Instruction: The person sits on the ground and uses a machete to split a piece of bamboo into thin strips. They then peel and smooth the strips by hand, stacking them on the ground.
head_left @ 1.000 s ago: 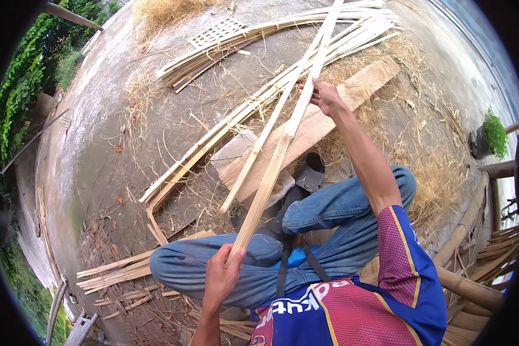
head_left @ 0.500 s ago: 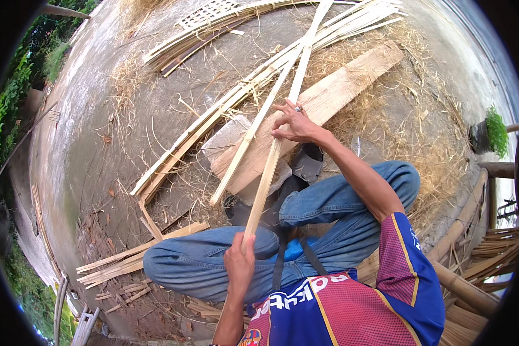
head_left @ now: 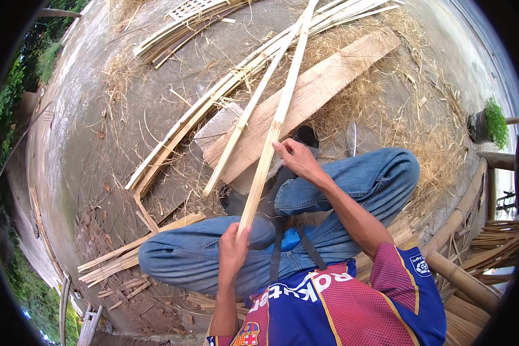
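Note:
A long, pale bamboo strip [head_left: 286, 95] runs from my lap up toward the far side, over the wooden board. My left hand [head_left: 234, 249] is closed round its near end, above my left thigh. Partway along, my right hand [head_left: 300, 160] pinches the strip's right edge between thumb and fingers. Another bamboo strip [head_left: 236, 134] lies to the left, slanting over the board [head_left: 334, 69], and the held strip crosses it near the top. Under the board's near end is a pale block [head_left: 216, 126].
Bundled bamboo strips [head_left: 181, 135] stretch along the left of the board, with another bundle [head_left: 184, 32] farther off. Shavings [head_left: 386, 104] cover the ground on the right. Short split pieces [head_left: 118, 262] lie beside my left knee. A potted plant [head_left: 493, 124] stands far right.
My right hand has slid down the strip toward me, from over the board to near my knees. My left hand still grips the near end, slightly higher and farther left.

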### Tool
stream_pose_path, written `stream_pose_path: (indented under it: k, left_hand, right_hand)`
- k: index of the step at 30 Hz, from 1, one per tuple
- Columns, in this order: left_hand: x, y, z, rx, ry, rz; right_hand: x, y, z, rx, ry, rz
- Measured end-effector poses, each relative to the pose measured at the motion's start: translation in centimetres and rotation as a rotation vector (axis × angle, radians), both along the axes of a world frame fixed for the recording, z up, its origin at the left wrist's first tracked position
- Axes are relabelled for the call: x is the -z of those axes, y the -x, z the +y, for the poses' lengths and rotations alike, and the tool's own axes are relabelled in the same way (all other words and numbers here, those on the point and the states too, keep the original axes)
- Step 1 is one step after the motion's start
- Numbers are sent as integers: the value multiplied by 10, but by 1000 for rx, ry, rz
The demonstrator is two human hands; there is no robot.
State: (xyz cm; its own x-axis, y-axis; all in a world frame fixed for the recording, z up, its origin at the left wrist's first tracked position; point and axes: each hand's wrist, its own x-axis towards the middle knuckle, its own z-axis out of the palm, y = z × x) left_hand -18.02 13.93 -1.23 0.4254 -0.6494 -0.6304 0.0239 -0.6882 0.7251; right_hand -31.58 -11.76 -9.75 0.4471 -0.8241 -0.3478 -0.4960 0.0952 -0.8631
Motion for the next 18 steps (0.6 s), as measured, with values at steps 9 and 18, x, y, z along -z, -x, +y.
stream_pose_path:
  k: [9,18]
  left_hand:
    - [-16,1,-4,-97,41,265]
    - [-22,-2,-18,-87,79,298]
  right_hand:
    - [-20,3,28,133,459,-123]
    - [-38,13,92,-92,-11,-306]
